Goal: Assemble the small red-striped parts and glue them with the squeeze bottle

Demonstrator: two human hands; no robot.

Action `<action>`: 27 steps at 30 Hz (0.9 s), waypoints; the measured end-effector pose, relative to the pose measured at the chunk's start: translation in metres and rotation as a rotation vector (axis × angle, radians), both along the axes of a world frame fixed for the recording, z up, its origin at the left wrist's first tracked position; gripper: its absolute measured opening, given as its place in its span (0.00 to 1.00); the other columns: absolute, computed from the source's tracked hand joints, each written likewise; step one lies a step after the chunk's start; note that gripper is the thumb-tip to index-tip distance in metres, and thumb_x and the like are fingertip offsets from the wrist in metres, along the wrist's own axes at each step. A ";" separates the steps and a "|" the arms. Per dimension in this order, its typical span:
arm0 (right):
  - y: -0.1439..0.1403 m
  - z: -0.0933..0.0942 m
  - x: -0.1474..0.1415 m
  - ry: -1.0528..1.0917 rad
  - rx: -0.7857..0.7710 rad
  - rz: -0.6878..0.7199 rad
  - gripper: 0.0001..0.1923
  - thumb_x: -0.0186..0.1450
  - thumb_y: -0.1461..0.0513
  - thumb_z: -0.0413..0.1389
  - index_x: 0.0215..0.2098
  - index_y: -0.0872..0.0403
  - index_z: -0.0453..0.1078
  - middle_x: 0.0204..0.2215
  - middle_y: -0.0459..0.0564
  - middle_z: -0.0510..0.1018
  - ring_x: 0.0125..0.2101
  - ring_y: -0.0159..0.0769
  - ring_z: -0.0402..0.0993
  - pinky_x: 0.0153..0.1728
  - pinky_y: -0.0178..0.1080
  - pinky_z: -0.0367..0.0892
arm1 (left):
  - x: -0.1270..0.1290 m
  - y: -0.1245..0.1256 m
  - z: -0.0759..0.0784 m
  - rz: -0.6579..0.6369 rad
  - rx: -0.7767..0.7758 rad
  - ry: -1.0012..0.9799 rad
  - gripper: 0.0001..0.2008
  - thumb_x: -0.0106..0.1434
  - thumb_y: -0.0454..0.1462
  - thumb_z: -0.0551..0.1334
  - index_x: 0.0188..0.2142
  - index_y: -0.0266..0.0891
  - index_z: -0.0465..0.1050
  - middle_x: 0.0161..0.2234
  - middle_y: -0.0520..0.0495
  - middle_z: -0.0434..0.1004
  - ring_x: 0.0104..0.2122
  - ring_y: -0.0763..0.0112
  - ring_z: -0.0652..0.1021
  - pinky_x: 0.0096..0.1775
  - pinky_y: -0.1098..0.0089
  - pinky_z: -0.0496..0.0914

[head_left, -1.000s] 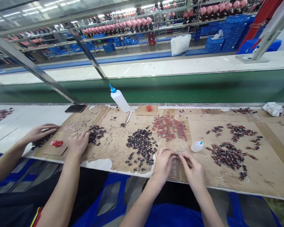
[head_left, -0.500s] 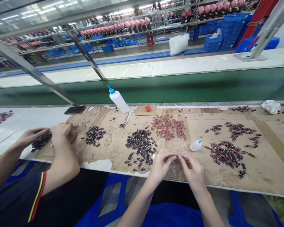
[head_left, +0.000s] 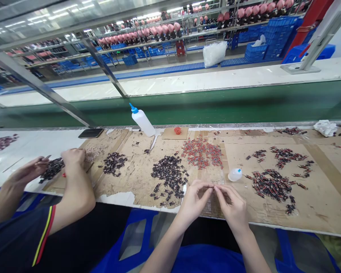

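My left hand [head_left: 195, 197] and my right hand [head_left: 231, 200] meet fingertip to fingertip over the cardboard's near edge. Both are pinched closed; whatever small piece lies between the fingertips is mostly hidden. Left of them spreads a pile of small black parts [head_left: 169, 172]. Beyond the hands lies a pile of thin red parts [head_left: 201, 152]. A small clear bottle with a blue tip [head_left: 235, 174] rests just past my right hand. To the right is a pile of joined red-and-black parts [head_left: 272, 185].
A white squeeze bottle [head_left: 143, 123] leans near the back, beside a red cap [head_left: 177, 131] on a cardboard piece. At left, a co-worker's hands [head_left: 31, 168] handle parts near a black phone [head_left: 91, 133]. Crumpled white tissue [head_left: 325, 128] lies at back right.
My hands stay almost in place, fingertips still together. The co-worker's left hand has moved left, away from their other hand, with a small dark piece in its fingers.
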State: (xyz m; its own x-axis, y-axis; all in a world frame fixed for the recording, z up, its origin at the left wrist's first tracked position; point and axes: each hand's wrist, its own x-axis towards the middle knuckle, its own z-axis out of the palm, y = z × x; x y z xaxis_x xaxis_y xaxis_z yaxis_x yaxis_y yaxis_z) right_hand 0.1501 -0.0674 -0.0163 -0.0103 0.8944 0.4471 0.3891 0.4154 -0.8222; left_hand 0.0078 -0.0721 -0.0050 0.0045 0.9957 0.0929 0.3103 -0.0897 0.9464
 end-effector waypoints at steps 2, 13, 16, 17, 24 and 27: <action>0.000 0.000 0.001 0.052 -0.063 0.014 0.08 0.64 0.59 0.57 0.32 0.52 0.77 0.30 0.52 0.81 0.30 0.38 0.80 0.32 0.38 0.77 | 0.002 -0.001 0.001 0.010 -0.019 -0.006 0.07 0.62 0.34 0.61 0.36 0.39 0.78 0.36 0.44 0.80 0.40 0.66 0.78 0.46 0.66 0.72; 0.002 0.000 0.012 0.238 -0.387 0.060 0.15 0.55 0.55 0.63 0.37 0.56 0.75 0.25 0.51 0.81 0.25 0.38 0.79 0.32 0.38 0.78 | 0.010 -0.003 -0.002 0.045 -0.143 -0.074 0.04 0.56 0.33 0.62 0.32 0.39 0.75 0.34 0.47 0.76 0.37 0.67 0.77 0.41 0.68 0.72; 0.002 0.000 0.012 0.238 -0.353 0.072 0.15 0.55 0.55 0.63 0.37 0.55 0.75 0.24 0.50 0.81 0.25 0.38 0.79 0.31 0.38 0.78 | 0.013 -0.003 -0.004 0.050 -0.156 -0.174 0.04 0.56 0.34 0.62 0.33 0.39 0.71 0.33 0.49 0.76 0.35 0.69 0.78 0.40 0.69 0.71; 0.002 0.000 0.012 0.233 -0.336 0.069 0.14 0.56 0.55 0.62 0.36 0.55 0.75 0.24 0.50 0.81 0.25 0.38 0.79 0.31 0.38 0.77 | 0.015 -0.004 -0.004 0.045 -0.165 -0.211 0.04 0.57 0.34 0.62 0.34 0.39 0.70 0.33 0.49 0.77 0.35 0.69 0.78 0.40 0.70 0.71; -0.002 -0.005 0.042 0.146 -0.240 -0.049 0.10 0.56 0.56 0.62 0.31 0.54 0.76 0.27 0.51 0.81 0.25 0.38 0.78 0.31 0.40 0.77 | 0.011 -0.002 -0.001 -0.069 -0.058 -0.167 0.03 0.61 0.34 0.62 0.33 0.40 0.67 0.36 0.47 0.79 0.40 0.67 0.77 0.45 0.66 0.69; 0.001 -0.008 0.069 0.127 -0.145 -0.410 0.13 0.58 0.55 0.62 0.37 0.55 0.75 0.32 0.54 0.81 0.28 0.39 0.77 0.34 0.44 0.76 | -0.015 0.006 -0.005 0.014 0.174 0.161 0.06 0.62 0.30 0.59 0.30 0.40 0.70 0.39 0.46 0.79 0.44 0.64 0.74 0.49 0.61 0.66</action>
